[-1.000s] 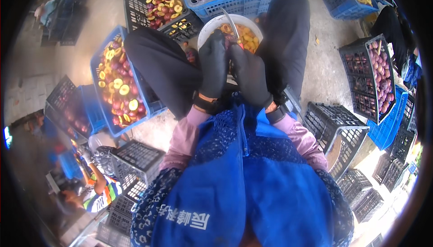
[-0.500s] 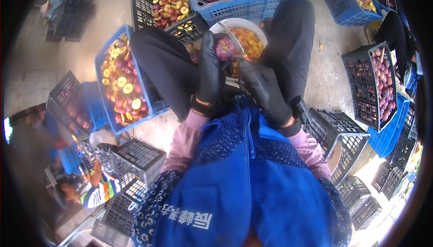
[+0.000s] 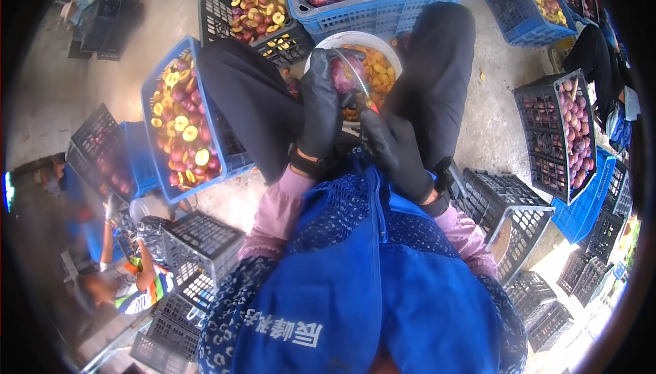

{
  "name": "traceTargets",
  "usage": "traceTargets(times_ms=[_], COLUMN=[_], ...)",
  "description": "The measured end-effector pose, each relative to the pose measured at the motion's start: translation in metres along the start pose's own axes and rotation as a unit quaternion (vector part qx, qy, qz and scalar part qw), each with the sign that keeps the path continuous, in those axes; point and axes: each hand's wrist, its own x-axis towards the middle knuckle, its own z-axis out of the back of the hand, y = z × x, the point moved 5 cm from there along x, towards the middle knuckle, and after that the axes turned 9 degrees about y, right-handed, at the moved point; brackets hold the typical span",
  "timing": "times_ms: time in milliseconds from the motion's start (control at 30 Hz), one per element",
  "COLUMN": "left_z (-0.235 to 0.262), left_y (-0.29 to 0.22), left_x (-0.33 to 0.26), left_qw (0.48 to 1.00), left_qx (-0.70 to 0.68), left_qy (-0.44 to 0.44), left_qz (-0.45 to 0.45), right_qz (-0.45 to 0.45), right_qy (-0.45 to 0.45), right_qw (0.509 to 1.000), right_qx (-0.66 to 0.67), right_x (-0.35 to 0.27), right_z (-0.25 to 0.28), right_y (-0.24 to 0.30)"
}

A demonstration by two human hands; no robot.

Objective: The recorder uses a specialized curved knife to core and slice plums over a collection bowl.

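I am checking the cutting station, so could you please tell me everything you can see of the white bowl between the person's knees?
The white bowl is round and looks like plastic. It sits upright on the ground between the person's dark-trousered knees, just below the blue crate of whole plums. It holds yellow-orange cut fruit pieces. The gloved left hand, holding a dark red plum, covers its near left side, so only the rim and far half show.

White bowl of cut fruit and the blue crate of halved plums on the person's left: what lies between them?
In the head view, the person's left leg in dark trousers lies between the white bowl and the blue crate.
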Motion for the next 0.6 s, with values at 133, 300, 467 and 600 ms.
traceTargets(times_ms=[133, 300, 467, 600], left_z=[0.001, 0.007, -0.022, -0.024], left_y=[-0.006, 0.008, -0.009, -0.003], left_x=[0.0, 0.003, -0.008, -0.013], left_qw=[0.988, 0.998, 0.982, 0.97], left_qx=[0.144, 0.056, -0.181, -0.176], left_qy=[0.013, 0.007, 0.017, 0.102], left_qz=[-0.046, 0.034, 0.052, 0.136], right_qz=[0.067, 0.065, 0.143, 0.16], right_qy=[-0.047, -0.023, -0.119, -0.103], right_qw=[0.99, 0.987, 0.97, 0.962], right_qx=[-0.115, -0.147, -0.154, -0.194], right_x=[-0.001, 0.008, 0.006, 0.007], right_z=[-0.001, 0.003, 0.01, 0.009], right_y=[0.007, 0.009, 0.015, 0.015])
